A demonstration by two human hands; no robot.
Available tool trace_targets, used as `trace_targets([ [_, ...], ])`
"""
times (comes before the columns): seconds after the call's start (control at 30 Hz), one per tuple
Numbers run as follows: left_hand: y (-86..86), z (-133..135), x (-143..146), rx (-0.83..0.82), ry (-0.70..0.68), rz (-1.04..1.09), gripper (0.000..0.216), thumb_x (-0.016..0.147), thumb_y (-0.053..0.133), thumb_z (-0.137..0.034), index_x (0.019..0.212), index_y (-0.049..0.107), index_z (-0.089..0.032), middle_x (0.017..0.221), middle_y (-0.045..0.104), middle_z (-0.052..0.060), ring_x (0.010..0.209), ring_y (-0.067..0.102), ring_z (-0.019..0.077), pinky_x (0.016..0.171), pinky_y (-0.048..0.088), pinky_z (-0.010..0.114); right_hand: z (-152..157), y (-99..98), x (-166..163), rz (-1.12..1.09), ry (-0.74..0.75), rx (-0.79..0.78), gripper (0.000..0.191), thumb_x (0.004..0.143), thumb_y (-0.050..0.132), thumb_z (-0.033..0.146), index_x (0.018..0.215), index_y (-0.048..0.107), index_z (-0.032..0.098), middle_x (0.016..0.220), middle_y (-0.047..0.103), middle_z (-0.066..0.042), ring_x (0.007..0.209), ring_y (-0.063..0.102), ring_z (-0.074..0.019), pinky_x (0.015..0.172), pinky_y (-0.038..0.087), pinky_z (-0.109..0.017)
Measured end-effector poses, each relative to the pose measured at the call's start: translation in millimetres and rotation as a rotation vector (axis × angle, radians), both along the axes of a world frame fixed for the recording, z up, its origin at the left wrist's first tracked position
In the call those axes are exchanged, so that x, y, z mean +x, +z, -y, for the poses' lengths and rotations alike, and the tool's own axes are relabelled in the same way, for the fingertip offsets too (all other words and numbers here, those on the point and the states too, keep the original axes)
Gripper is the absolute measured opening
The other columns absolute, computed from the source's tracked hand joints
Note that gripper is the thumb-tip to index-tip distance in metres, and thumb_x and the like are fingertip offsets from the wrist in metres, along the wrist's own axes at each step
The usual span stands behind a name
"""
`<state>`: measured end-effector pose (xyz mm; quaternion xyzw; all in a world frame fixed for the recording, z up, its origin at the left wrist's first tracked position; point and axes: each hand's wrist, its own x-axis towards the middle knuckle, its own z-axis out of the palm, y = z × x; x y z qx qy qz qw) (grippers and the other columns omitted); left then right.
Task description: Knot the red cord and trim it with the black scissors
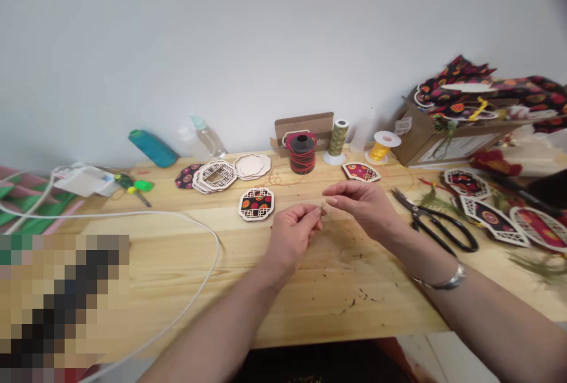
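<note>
Over the middle of the wooden table, my left hand is closed in a pinch, with a thin, thread-like bit just showing at its fingertips. My right hand is close beside it on the right, thumb and fingertips drawn nearly together; whatever is between them is too small to make out. A silver bracelet circles my right wrist. Left of my hands lies an ornament with a lattice frame and patterned fabric. Black-handled scissors rest to the right, beneath and beside my right forearm.
A spool of red cord, a green thread cone and a yellow cord spool stand along the wall. Stacked wooden frames sit left. A cardboard box overflows with fabric at right. A white cable loops across the left side.
</note>
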<state>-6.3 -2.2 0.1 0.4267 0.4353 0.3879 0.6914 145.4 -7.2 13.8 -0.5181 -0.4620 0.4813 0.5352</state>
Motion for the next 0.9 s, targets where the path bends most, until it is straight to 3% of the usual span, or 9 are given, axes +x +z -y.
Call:
trace_targets([
  [0.6, 2.5, 0.9, 0.2, 0.012, 0.0, 0.003, 0.023, 0.069, 0.07, -0.034, 0.063, 0.065, -0.012, 0.054, 0.057, -0.001, 0.038, 0.03, 0.0023, 0.04, 0.017, 0.021, 1.7, 2.5, 2.7, 0.271, 0.074, 0.161, 0.012, 0.071, 0.067, 0.026, 0.063, 0.065, 0.017, 0.062, 0.062, 0.0, 0.06, 0.052, -0.0112, 0.058, 0.041, -0.026],
  [0.77, 3.1, 0.9, -0.4, 0.021, 0.012, -0.022, 0.024, 0.069, 0.069, -0.036, 0.071, 0.071, -0.012, 0.064, 0.066, 0.004, 0.04, 0.029, 0.0028, 0.04, 0.018, 0.022, 1.9, 0.6, 0.5, 0.237, 0.063, 0.126, 0.015, 0.07, 0.068, 0.029, 0.062, 0.064, 0.017, 0.061, 0.06, 0.001, 0.06, 0.051, -0.0114, 0.058, 0.041, -0.026],
  [0.9, 1.9, 0.3, -0.8, 0.014, -0.007, -0.016, 0.024, 0.071, 0.068, -0.036, 0.072, 0.072, -0.012, 0.059, 0.064, 0.004, 0.039, 0.027, 0.0029, 0.04, 0.017, 0.022, 2.3, -1.7, -3.0, 0.128, 0.033, 0.088, 0.017, 0.067, 0.07, 0.031, 0.061, 0.063, 0.017, 0.06, 0.059, 0.001, 0.059, 0.049, -0.0111, 0.059, 0.041, -0.026],
])
